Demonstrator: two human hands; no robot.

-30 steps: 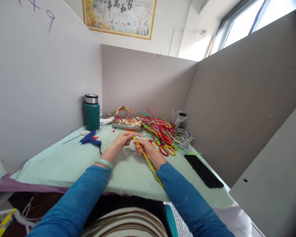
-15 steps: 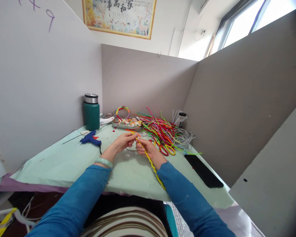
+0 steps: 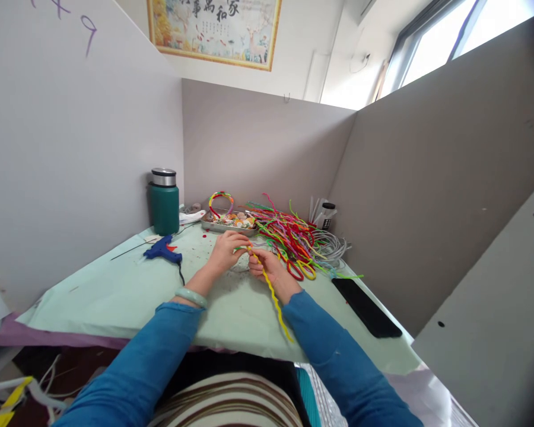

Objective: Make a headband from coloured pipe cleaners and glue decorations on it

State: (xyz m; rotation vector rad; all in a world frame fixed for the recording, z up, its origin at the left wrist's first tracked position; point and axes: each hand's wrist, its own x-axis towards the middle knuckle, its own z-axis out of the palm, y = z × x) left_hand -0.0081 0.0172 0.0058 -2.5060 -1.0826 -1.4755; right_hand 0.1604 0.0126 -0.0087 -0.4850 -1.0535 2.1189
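A twisted yellow and orange pipe-cleaner strand (image 3: pixel 273 296) runs from my fingers back toward my body, over the table's near edge. My left hand (image 3: pixel 228 250) pinches its far end, fingers closed. My right hand (image 3: pixel 267 267) grips the strand just behind, fingers also closed. Both hands hover low over the pale green table cover (image 3: pixel 115 290), close together. A jade bangle (image 3: pixel 191 295) circles my left wrist.
A heap of coloured pipe cleaners (image 3: pixel 293 237) lies right of my hands, with a metal tray (image 3: pixel 229 222) of small bits behind. A blue glue gun (image 3: pixel 162 252) and green flask (image 3: pixel 164 201) stand left. A black phone (image 3: pixel 367 305) lies right. Partition walls enclose three sides.
Both hands have shifted slightly away from me and to the right while turning the strand; the strand's tail has swung a little along the table edge.
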